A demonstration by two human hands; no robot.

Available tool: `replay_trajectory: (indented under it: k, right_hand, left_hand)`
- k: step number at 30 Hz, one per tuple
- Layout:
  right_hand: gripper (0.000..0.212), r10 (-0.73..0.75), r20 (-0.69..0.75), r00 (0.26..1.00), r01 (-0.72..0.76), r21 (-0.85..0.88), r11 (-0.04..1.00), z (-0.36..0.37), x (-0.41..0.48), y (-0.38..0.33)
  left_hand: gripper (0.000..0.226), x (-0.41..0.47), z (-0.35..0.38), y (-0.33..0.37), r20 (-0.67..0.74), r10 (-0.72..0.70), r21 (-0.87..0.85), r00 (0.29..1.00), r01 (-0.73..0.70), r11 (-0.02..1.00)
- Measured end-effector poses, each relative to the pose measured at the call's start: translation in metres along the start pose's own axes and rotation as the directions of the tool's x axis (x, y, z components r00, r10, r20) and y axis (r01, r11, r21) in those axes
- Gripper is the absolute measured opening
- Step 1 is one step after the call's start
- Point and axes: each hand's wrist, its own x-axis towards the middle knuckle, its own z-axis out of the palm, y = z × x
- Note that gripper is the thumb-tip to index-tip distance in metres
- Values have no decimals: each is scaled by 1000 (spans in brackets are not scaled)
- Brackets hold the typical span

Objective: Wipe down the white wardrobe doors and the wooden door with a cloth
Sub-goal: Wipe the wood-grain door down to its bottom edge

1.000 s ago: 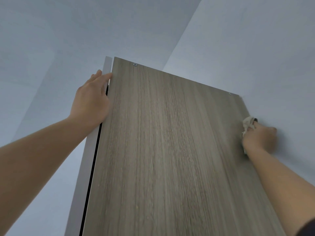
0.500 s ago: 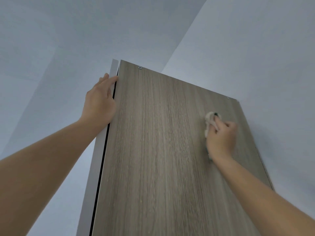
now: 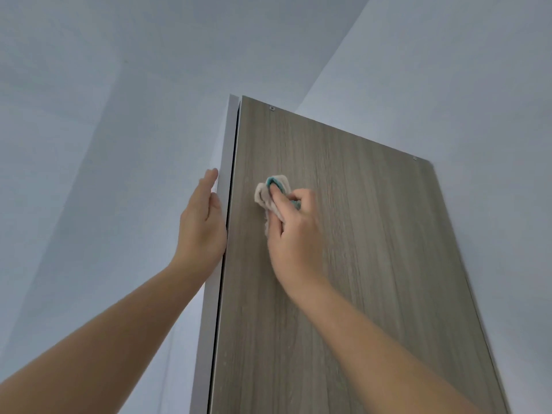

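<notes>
The wooden door [image 3: 373,264] fills the centre and lower right of the frame, seen from below, with pale walls [image 3: 89,144] behind it. The right hand [image 3: 294,234] grips a bunched cloth [image 3: 270,194], its fingers curled over it, and presses it against the door face left of centre. The cloth is off-white with a teal patch at its upper end, and it sticks out above and to the left of the knuckles.

A second ago this hand and the cloth were at the door's right edge. Half a second ago they were right of the middle. Now they have crossed to the left part of the panel, near the left edge.

The left hand [image 3: 203,222] lies flat with its fingers straight and together against the grey edge strip [image 3: 228,150] along the door's left side, holding nothing. Earlier its fingertips were close to the door's top corner; now they sit well below that corner.

Two small screws show near the door's top edge, one at the upper left [image 3: 271,108] and one at the upper right [image 3: 414,158].
</notes>
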Motion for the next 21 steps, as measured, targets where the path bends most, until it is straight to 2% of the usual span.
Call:
replay_trajectory:
  k: [8,12,15,17,21]
  right_hand:
    - [41,-172,63,983,170,47,984,1,-23,-17]
    - [43,-231,94,968,225,68,972,-1,-33,-18]
    - [42,-260,81,962,256,47,965,-4,-28,-10]
    - [42,-228,81,970,227,19,974,-8,-23,3]
    - [40,-59,-6,998,58,-51,997,-28,-15,49]
  left_hand:
    - [48,-37,-6,-15,76,7,4,997,-7,1000]
    - [49,-43,-8,-21,66,39,21,997,-41,999]
    - [50,-44,-6,-19,52,67,98,996,-72,993]
    - [51,-45,-5,-17,46,109,193,993,-116,974]
    - [52,-52,-5,-18,68,150,312,986,-163,936]
